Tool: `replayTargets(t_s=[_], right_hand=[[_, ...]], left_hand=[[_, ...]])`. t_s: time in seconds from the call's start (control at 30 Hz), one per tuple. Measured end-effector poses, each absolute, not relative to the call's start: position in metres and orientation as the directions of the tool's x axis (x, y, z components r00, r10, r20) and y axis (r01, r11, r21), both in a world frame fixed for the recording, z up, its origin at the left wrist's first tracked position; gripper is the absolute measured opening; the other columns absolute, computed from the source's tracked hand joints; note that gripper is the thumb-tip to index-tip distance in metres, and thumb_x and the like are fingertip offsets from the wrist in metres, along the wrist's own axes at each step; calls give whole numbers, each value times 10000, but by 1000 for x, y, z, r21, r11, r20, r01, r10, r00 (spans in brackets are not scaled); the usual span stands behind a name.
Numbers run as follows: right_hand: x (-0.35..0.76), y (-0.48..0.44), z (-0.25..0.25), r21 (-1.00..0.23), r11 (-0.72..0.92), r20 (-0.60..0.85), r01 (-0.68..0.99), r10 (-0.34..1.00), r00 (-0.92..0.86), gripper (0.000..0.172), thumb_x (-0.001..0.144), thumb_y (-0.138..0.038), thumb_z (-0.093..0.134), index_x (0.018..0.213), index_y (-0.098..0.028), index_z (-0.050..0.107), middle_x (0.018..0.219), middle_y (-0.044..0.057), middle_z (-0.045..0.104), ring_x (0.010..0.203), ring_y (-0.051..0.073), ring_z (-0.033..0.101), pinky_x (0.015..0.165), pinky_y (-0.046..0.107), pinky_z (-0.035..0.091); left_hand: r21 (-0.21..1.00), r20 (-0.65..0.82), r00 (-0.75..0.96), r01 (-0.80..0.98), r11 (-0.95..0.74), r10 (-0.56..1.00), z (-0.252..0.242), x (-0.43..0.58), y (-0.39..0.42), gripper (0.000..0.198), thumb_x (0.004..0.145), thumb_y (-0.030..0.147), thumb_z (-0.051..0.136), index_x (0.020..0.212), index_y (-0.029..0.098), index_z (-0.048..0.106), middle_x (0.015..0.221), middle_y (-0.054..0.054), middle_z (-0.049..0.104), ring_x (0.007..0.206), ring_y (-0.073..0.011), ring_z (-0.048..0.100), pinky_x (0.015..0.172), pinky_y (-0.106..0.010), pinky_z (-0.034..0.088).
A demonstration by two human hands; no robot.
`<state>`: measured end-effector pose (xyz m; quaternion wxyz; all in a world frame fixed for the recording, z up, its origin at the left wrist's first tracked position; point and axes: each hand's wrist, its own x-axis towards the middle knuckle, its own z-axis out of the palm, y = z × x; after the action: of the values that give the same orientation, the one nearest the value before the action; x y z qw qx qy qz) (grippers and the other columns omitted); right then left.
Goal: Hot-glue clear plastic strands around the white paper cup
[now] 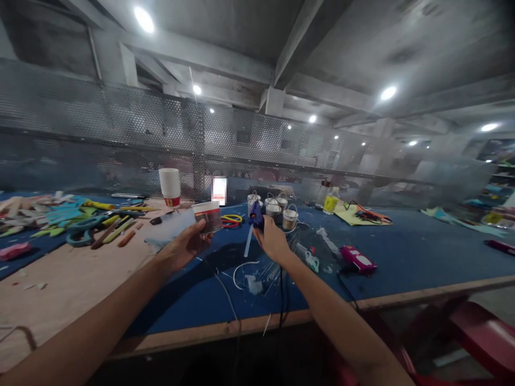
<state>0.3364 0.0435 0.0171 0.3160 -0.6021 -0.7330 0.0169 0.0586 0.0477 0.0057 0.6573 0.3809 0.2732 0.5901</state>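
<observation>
My left hand (192,239) is wrapped round a paper cup (210,217) with a white, red and dark side, held tilted above the table. My right hand (271,236) grips a dark blue glue gun (256,215); a translucent glue stick (248,241) sticks out of it toward me. The gun is to the right of the cup, apart from it. Just behind my right hand stand several small cups with wire handles (289,218). A pale sheet (169,230) lies left of the held cup.
A stack of white cups (169,185) stands at the back left. Scissors (86,230) and markers lie left. Thin wires (269,276) lie before me. Further right are a magenta device (358,260), a yellow-labelled bottle (331,202) and yellow paper (358,215). Mesh (249,136) borders the blue table (402,257).
</observation>
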Motion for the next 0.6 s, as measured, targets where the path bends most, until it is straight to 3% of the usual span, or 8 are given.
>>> replayTargets(t_s=[0.13,0.27,0.4,0.5,0.57,0.6], right_hand=[[331,53,4,-219,174,345,960,934,-91,465,1109,-310,480,1527,-109,510,1491,238,634,1296,345,696,1079,480,502],[326,61,-11,-154,169,249,973,960,-128,421,1106,-314,530,1476,-114,547,1454,230,659,1306,341,681,1086,491,482],[323,61,-18,-154,203,233,967,959,-164,370,1085,-346,599,1404,-159,610,1410,182,690,1320,317,656,1073,445,481],[321,59,-13,-147,207,274,967,948,-161,389,1064,-365,630,1399,-167,630,1447,203,655,1370,346,604,1111,482,454],[316,57,-5,-237,239,341,942,928,-149,394,1044,-337,645,1400,-171,639,1467,213,637,1399,355,574,1143,508,432],[312,56,1,-340,284,363,897,919,-153,387,1032,-305,646,1398,-179,643,1464,203,645,1397,342,578,1153,502,431]], left_hand=[[808,63,110,-588,15,992,12,63,42,147,834,113,887,892,206,789,812,-21,833,651,-168,757,556,-216,616],[855,68,155,-518,23,986,18,67,36,149,795,133,915,873,205,811,764,-30,819,624,-154,736,570,-205,613],[885,73,186,-465,22,980,16,71,36,228,742,167,964,930,176,837,848,-50,844,652,-151,745,586,-199,610],[897,71,172,-442,13,983,12,72,38,339,709,213,1002,1007,176,843,917,-53,856,693,-161,765,612,-209,618],[910,88,151,-414,-17,985,10,73,39,398,690,235,1021,1041,190,837,949,-50,855,719,-167,773,630,-223,627],[914,100,140,-404,-35,985,9,74,39,425,679,242,1030,1053,199,833,964,-49,853,732,-169,776,641,-229,631]])
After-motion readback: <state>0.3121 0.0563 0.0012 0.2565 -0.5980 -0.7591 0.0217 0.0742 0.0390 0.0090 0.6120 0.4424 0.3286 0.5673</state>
